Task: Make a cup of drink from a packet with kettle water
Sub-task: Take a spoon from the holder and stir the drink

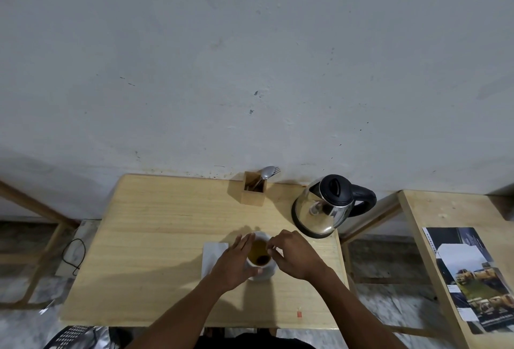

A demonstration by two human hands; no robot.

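A: Where's the cup (pixel 260 255)?
B: Mid surface (pixel 155 237), brown liquid w/ dark bag inside. Left hand (pixel 236 261) flat against its side, fingers straight, prob steadying it.
A: Right hand (pixel 292 254)?
B: Over the rim, fingertips pinched narrow; likely on the bag string, can't tell. Kettle (pixel 328 207) parked back-right, lid shut.
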